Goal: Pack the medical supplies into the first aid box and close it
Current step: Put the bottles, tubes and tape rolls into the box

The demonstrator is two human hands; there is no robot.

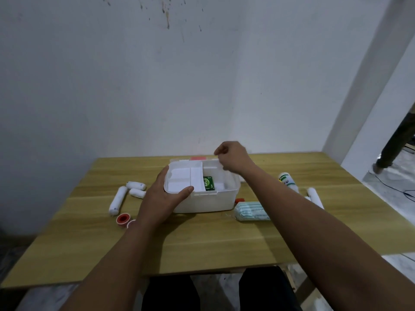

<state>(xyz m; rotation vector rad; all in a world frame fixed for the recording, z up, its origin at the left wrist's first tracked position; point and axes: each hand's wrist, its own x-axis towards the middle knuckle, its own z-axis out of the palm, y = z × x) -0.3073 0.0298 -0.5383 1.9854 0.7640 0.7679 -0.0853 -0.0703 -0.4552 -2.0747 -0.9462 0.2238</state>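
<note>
The white first aid box (208,203) stands open at the middle of the wooden table (202,243). A white divided tray (179,184) rests across its left half, and my left hand (160,198) grips the tray's left end, thumb on the front rim. A green packet (208,183) lies inside the box on the right. My right hand (233,159) hovers over the box's back right corner with fingers curled and nothing visible in them. The lid's red label (197,157) shows behind the box.
Three white bandage rolls (118,199) and two red tape rolls (122,218) lie left of the box. To the right are a blue-striped mask pack (251,211), a white bottle with a green label (288,181) and further white rolls (314,196). A wall stands behind.
</note>
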